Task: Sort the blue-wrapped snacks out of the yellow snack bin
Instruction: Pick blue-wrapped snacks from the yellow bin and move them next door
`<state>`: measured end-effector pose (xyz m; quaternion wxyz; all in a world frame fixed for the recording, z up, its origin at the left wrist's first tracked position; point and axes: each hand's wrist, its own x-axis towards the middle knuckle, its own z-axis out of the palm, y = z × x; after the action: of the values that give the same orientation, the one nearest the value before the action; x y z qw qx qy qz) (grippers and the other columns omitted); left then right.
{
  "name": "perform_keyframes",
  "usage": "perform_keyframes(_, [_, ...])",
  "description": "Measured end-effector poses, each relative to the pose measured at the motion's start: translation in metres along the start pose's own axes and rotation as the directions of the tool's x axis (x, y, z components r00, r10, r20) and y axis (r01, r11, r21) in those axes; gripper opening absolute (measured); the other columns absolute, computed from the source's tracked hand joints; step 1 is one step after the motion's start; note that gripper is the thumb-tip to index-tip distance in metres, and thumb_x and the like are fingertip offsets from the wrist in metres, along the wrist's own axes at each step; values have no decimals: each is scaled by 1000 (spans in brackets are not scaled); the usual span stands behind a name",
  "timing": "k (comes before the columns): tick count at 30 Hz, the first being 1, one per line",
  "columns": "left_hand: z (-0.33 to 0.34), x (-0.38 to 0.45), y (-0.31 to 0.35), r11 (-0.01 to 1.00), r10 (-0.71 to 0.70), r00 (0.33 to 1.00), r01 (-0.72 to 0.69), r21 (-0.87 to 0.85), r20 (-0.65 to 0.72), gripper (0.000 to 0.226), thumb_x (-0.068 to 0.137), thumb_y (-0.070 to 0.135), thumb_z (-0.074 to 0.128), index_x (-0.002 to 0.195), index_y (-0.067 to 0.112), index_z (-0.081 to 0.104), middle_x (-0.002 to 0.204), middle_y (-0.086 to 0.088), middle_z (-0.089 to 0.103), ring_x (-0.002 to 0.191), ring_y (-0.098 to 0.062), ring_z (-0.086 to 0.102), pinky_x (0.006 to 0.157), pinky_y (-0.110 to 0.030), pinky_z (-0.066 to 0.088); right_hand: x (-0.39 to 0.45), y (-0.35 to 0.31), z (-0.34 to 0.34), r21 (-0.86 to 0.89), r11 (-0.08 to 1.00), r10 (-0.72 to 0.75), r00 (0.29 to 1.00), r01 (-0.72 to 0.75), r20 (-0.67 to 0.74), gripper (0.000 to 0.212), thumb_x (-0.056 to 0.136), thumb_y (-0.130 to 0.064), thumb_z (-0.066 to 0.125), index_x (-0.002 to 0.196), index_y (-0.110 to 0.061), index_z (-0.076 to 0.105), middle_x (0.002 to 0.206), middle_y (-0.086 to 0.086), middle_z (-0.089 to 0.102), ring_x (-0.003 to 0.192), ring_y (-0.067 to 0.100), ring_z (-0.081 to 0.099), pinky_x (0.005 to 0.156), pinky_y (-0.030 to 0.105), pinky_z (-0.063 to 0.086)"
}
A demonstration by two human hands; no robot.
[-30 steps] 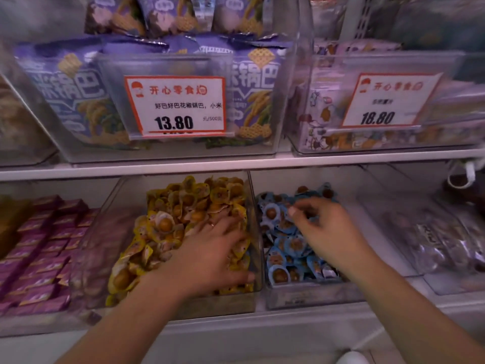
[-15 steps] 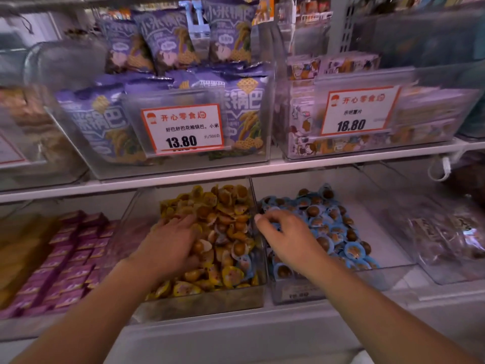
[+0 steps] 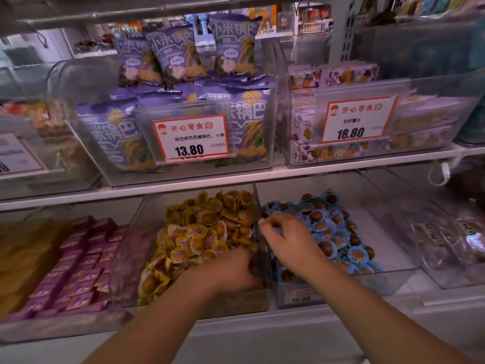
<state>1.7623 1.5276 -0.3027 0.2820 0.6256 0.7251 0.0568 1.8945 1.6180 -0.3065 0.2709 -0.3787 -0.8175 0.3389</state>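
1. Our left hand [image 3: 236,269] digs in the yellow bin [image 3: 199,306], blurred; grip unclear.
2. Our right hand [image 3: 291,240], fingers curled, hovers over the blue snacks [image 3: 338,232], likely dropping one; contents hidden.

Lower shelf [image 3: 236,321]: the left hand [image 3: 231,271] lies in the near right corner of the snack bin [image 3: 199,303], on the loose snacks [image 3: 204,232]. The right hand [image 3: 291,240] lies just right of it, across the dividing wall, in the neighbouring bin [image 3: 388,279] over its own wrapped snacks [image 3: 338,232]. Left of the left hand sits a tray of small packets [image 3: 78,269]. Right of the right hand lie bagged goods [image 3: 446,237]. Upper shelf [image 3: 236,177], behind and above both hands: a bin of bags [image 3: 162,106] with a price tag [image 3: 190,139], a second price tag [image 3: 357,122] to its right.
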Motion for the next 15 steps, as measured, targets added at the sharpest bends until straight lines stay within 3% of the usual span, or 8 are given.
perform_keyframes(3, [3, 10, -15, 991, -58, 996, 66, 114, -72, 63, 76, 41, 75, 132, 29, 49, 129, -1, 55, 116, -24, 57, 97, -37, 49, 0, 3, -1, 6, 1000, -16, 1000, 16, -6, 37, 96, -50, 48, 102, -21, 70, 102, -3, 59, 99, 10, 55, 85, 29, 44])
perform_keyframes(6, [2, 12, -27, 958, -79, 991, 105, 268, -106, 83, 70, 52, 78, 142, 32, 40, 137, -3, 48, 124, -25, 51, 103, -38, 46, -1, 5, -4, 27, 999, -19, 1000, 19, -9, 38, 95, -53, 49, 100, -22, 70, 100, -7, 56, 97, 9, 53, 83, 27, 41])
perform_keyframes(8, [0, 12, -33, 951, -47, 994, 74, 299, -96, 85, 68, 54, 79, 142, 33, 41, 136, -1, 52, 123, -22, 53, 101, -36, 47, -1, 6, -4, 34, 999, -18, 1000, 18, 2, 39, 95, -54, 48, 99, -23, 70, 100, -7, 55, 98, 8, 52, 84, 27, 41])
perform_keyframes(11, [2, 12, -32, 935, 22, 998, 0, 354, -57, 70, 75, 55, 72, 136, 33, 46, 133, -1, 60, 119, -23, 57, 96, -36, 50, -1, 5, -3, 32, 999, -15, 1000, 15, 16, 39, 96, -55, 46, 95, -23, 69, 98, -8, 55, 99, 10, 52, 86, 29, 42])
perform_keyframes(15, [3, 21, -14, 953, -9, 1000, 4, 302, 16, 88, 75, 54, 71, 146, 32, 24, 135, -4, 58, 116, -27, 59, 93, -38, 51, 1, 5, -2, 32, 999, -16, 1000, 16, 12, 39, 96, -54, 48, 94, -22, 69, 99, -6, 55, 100, 10, 52, 87, 30, 43])
